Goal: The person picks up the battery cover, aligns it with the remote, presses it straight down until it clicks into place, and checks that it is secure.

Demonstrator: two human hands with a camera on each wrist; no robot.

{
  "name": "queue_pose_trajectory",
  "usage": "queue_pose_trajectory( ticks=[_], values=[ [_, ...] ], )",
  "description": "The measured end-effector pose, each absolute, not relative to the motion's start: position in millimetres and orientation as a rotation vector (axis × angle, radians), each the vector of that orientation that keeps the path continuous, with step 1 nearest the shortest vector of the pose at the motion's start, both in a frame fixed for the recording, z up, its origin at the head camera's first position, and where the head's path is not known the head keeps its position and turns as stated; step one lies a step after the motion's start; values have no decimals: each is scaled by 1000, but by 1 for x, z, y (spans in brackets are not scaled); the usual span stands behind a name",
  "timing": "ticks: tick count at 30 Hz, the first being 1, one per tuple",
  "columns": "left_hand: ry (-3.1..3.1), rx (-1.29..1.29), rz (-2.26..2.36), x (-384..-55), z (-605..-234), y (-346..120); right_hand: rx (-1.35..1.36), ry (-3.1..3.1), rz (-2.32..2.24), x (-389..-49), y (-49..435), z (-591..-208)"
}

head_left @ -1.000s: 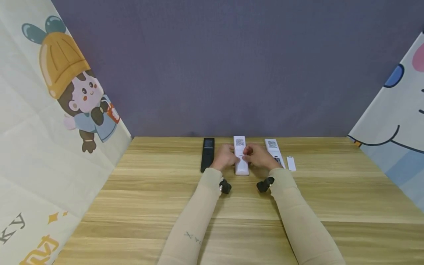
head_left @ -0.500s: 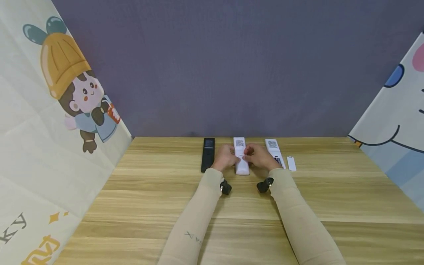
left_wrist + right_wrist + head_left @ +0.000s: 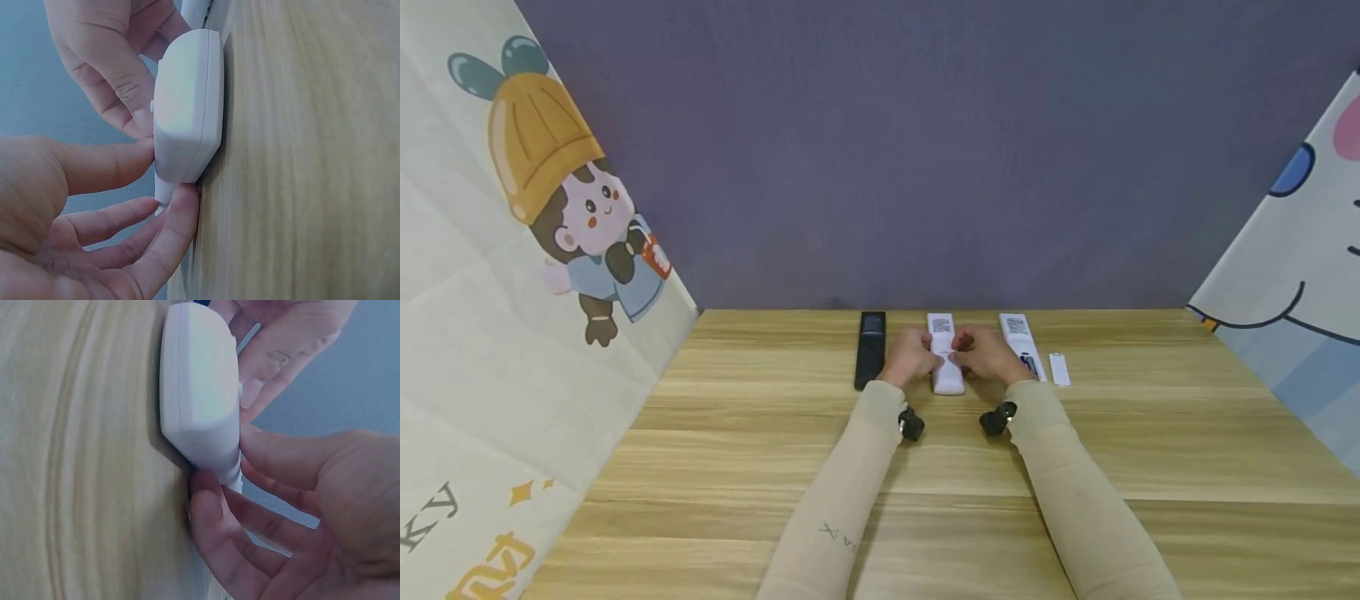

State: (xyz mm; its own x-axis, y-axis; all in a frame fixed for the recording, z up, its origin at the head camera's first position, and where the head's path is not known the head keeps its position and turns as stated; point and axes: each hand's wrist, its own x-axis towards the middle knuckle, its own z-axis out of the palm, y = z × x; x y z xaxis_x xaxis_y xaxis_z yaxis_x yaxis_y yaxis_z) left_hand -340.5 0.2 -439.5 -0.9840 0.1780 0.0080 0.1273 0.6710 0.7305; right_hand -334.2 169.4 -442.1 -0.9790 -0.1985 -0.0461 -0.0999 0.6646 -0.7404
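On the desk [image 3: 962, 517], left hand [image 3: 911, 356] and right hand [image 3: 989, 354] pinch the middle remote [image 3: 948, 382] with curled fingers [image 3: 170, 231], its far end slightly nearer than before, suggesting adjustment.

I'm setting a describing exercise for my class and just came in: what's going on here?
A person's left hand and right hand are gripping the middle white remote control, thumbs on its label side, which faces up. A black remote control lies to its left on the wooden table. On its right, another white remote control lies with its battery compartment open, and a loose white battery cover lies beside it.
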Motion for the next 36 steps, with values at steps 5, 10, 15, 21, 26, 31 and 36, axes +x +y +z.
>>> queue_pose_trajectory(
  ticks=[5,10,15,21,26,31,36],
  values=[
    [2785,222,1247,-339,-439,2,-235,2780,-1183,-335,169,-442],
    [2775,200,1235,-338,-438,5,-219,2795,-1179,-335,169,-443],
    [2800,188,1201,-337,-438,7,-246,2827,-1138,-335,168,-443],
    [2803,172,1175,-336,-435,7,-277,2878,-1018,-336,163,-440],
    [2768,154,1163,-338,-432,8,-308,2925,-901,-336,161,-438],
    [2800,199,1072,-340,-431,10,-299,2939,-843,-334,162,-435],
    [2817,231,1017,-341,-428,11,-329,2979,-792,-331,162,-437]
  ],
)
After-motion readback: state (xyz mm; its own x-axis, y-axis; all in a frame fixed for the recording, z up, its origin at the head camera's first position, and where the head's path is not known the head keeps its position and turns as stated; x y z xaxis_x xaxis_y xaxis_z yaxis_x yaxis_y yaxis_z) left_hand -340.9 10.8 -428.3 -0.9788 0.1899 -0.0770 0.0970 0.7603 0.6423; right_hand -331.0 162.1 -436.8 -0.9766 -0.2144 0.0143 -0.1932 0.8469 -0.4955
